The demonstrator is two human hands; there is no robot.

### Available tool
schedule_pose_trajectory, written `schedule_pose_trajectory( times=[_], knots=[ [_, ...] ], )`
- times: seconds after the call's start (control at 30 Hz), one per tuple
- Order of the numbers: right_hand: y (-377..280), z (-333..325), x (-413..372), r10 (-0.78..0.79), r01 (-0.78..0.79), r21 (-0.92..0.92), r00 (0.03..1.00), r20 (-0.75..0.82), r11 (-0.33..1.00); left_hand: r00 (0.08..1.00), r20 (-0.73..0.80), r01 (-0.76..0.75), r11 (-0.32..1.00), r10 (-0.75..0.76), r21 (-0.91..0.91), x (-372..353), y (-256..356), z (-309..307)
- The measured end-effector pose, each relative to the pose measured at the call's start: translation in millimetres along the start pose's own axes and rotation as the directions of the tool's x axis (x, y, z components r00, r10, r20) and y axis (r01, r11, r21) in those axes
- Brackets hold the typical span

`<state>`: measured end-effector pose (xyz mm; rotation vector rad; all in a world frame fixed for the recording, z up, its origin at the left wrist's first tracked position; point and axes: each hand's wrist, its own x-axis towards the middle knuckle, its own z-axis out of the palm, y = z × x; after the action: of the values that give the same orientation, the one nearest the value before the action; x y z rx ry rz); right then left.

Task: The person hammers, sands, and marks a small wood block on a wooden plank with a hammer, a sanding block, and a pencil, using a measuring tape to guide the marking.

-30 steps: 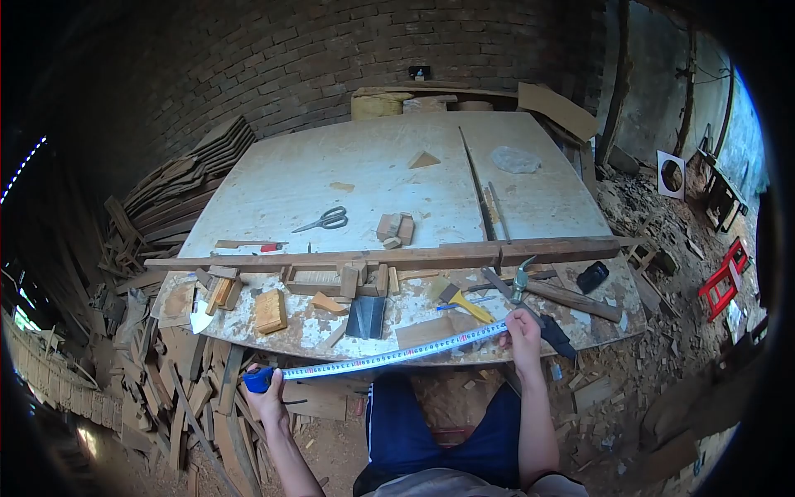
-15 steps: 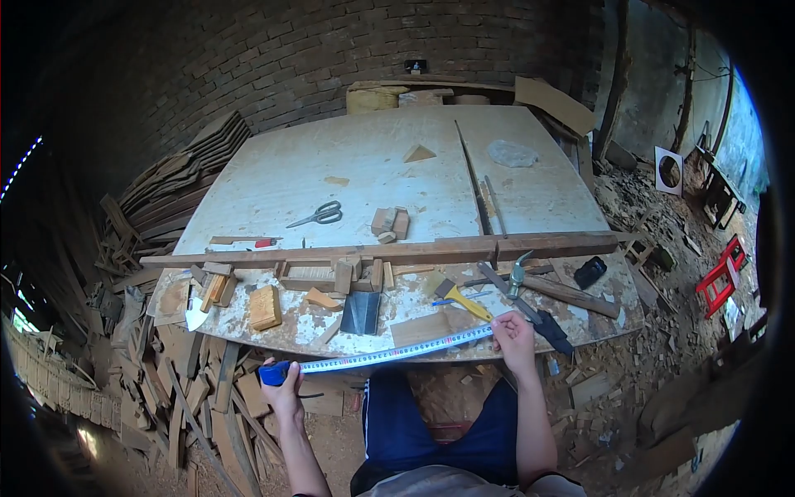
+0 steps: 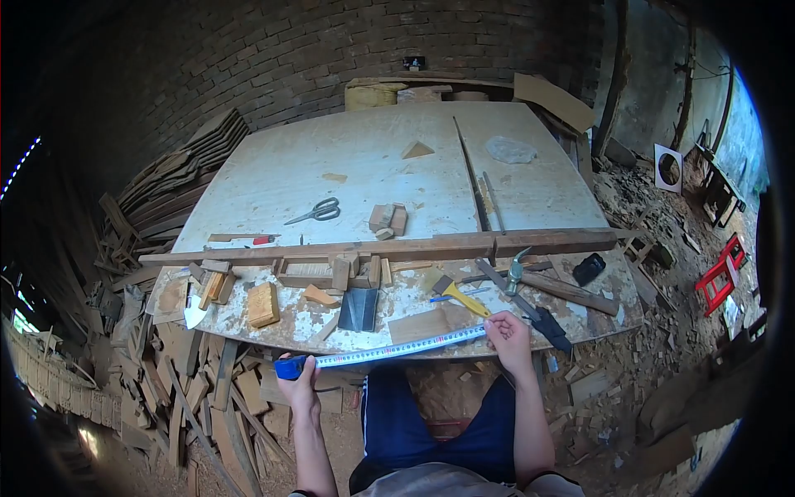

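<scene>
A blue tape measure sits in my left hand, whose fingers are closed around its case just off the bench's near edge. Its white blade runs out to the right, slanting slightly upward. At the far end my right hand pinches the blade's tip between thumb and fingers. Close above that hand lie a yellow-handled brush and a claw hammer. Just beyond the blade, a flat wood piece and a dark rectangular block rest on the bench.
A long wooden beam crosses the worktable. Behind it lie scissors and small wood blocks. A light wood block sits at the front left. Scrap wood is heaped on the floor; a red frame stands right.
My left hand has moved right and slightly up with the tape case, so the exposed blade is shorter. My right hand has shifted slightly left, still pinching the tip.
</scene>
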<state>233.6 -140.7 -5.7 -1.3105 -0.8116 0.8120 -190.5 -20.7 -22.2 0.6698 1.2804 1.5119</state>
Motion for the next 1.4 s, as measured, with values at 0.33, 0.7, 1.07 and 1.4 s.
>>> schedule_pose_trajectory(
  times=[0.33, 0.7, 1.07, 1.4],
  knots=[
    [8, -3, -1, -0.009, 0.009, -0.003, 1.0, 0.013, 1.0, 0.992, -0.109, -0.071, 0.997, 0.072, 0.011, 29, 12, -36],
    [7, -2, -1, -0.014, 0.014, -0.03, 1.0, 0.002, 0.999, 0.987, -0.11, -0.102, 0.989, 0.114, 0.111, 55, 10, -46],
    [4, 7, -4, -0.129, 0.11, -0.263, 0.99, -0.058, 0.959, 0.992, -0.063, -0.098, 0.984, 0.108, 0.15, 74, 16, -46],
    [-17, 57, -17, -0.545, 0.636, -0.62, 0.753, 0.368, 0.46, 0.991, -0.052, -0.116, 0.979, 0.127, 0.167, 99, 4, -56]
  ],
)
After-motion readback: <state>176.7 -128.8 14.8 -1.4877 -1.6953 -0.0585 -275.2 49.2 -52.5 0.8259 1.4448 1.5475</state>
